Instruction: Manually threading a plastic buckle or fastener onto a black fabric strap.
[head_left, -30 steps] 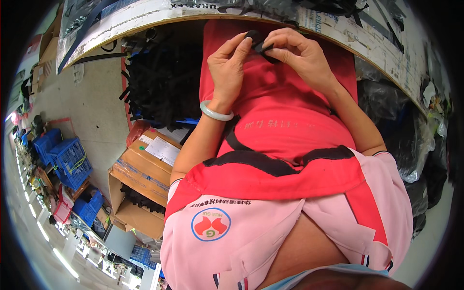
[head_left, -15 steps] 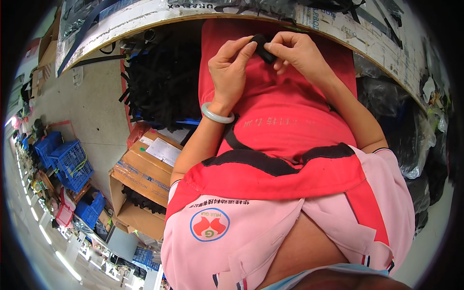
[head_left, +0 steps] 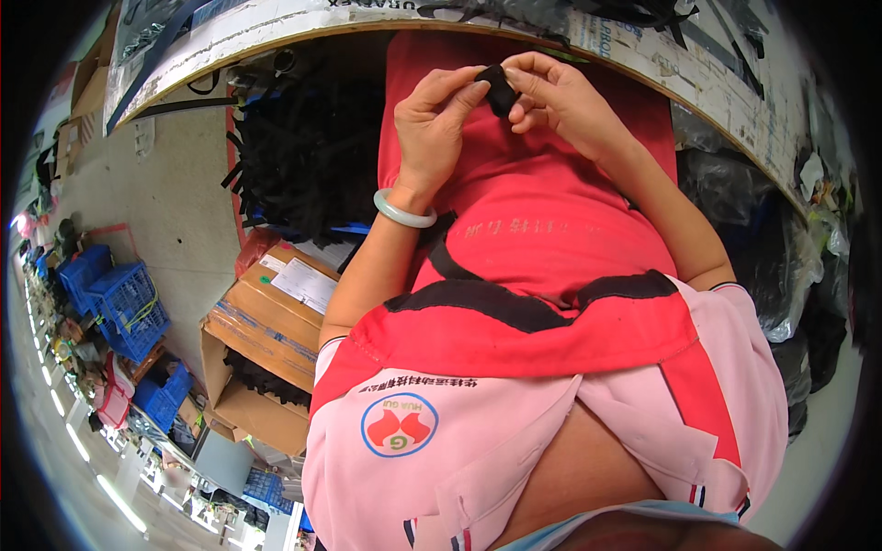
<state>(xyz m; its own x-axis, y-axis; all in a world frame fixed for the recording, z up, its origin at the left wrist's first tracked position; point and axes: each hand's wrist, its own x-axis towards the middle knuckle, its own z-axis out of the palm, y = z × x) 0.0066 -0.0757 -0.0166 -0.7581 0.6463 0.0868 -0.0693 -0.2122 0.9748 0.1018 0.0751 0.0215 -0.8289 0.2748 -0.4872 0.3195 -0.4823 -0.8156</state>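
Piece held in both hands, seen from above. The black piece (head_left: 500, 95) lies between my two hands, above the upper part of my red apron (head_left: 542, 207) and just short of the table (head_left: 285, 22). My left hand (head_left: 434, 124) closes thumb and forefinger on the left edge of the piece. My right hand (head_left: 562, 99) pinches its upper right edge between thumb and forefinger; the lower fingers of that hand are curled in beside the piece, and I cannot tell whether they press on it. A pale bracelet (head_left: 404, 210) rings my left wrist. To the left of the apron, partly beneath the table, is a heap of black strips (head_left: 299, 170). Nearer my left elbow stands an open carton (head_left: 266, 323) with black material (head_left: 265, 380) inside. Blue crates (head_left: 131, 308) stand farther left; plastic bags (head_left: 763, 248) lie to my right.
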